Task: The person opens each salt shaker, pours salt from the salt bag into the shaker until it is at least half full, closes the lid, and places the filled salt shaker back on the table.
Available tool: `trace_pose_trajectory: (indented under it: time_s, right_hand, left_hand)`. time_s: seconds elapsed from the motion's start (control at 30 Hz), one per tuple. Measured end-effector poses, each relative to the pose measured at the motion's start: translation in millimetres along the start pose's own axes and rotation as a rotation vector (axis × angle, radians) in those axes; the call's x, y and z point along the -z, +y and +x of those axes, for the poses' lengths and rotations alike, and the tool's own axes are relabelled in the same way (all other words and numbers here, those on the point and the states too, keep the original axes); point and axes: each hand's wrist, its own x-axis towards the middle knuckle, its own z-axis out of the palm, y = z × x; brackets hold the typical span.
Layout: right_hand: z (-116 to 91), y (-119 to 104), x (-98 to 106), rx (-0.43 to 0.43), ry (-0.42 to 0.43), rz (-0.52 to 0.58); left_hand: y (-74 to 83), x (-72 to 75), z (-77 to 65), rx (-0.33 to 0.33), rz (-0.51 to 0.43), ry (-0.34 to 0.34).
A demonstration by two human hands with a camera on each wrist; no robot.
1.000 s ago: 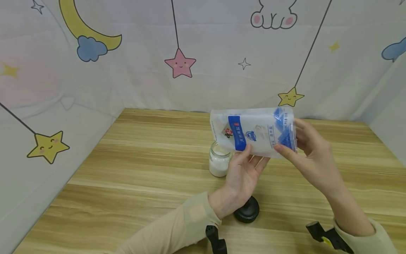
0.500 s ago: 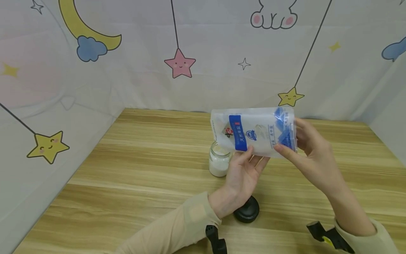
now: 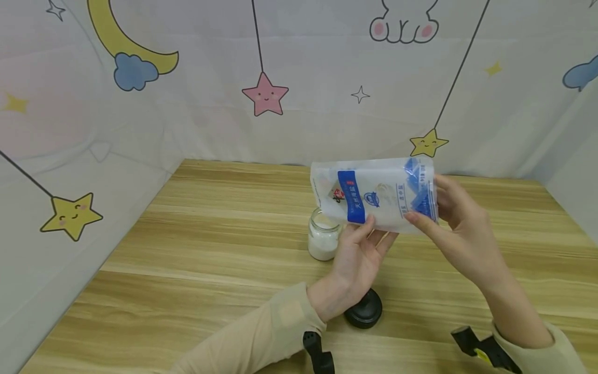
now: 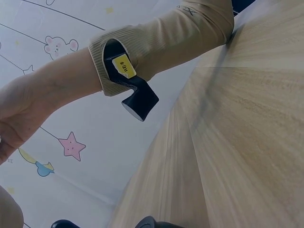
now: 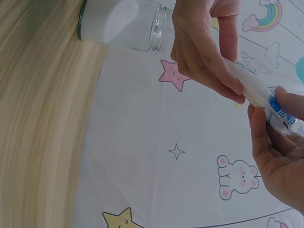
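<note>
A white and blue salt bag is held on its side above the table, its left end over the mouth of a glass jar partly filled with white grains. From below, my left hand grips the bag with thumb in front and fingers behind. My right hand pinches the blue right end between thumb and fingers. The right wrist view shows both hands on the bag, with the jar standing beyond. In the left wrist view only part of the right hand appears, and the bag is hidden.
A round black lid lies on the wooden table, close below my left wrist. A printed cloth hangs along the table's back and left side. Black camera mounts sit at both sleeves.
</note>
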Motion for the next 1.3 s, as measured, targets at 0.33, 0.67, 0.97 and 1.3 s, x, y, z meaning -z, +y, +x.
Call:
trace_pose_trajectory:
  time_s: [0.33,0.67,0.97,1.3]
  right_hand:
    - [-0.7,1.1,-0.2,-0.001,0.008,-0.007]
    - [-0.2,0.4,1.9,-0.050,-0.018,-0.026]
    - [-0.7,1.5,2.0,-0.048,-0.016,-0.023]
    - [-0.8,0.4,1.6,-0.029,-0.016,-0.019]
  left_hand:
    - [-0.1,0.2,0.2,0.001,-0.006,0.000]
    - [-0.2,1.3,-0.1,0.003,-0.034,0.002]
    - [-0.5,0.9,0.0,0.004,-0.016,-0.004]
    - [-0.5,0.9,1.0,0.006,-0.006,0.014]
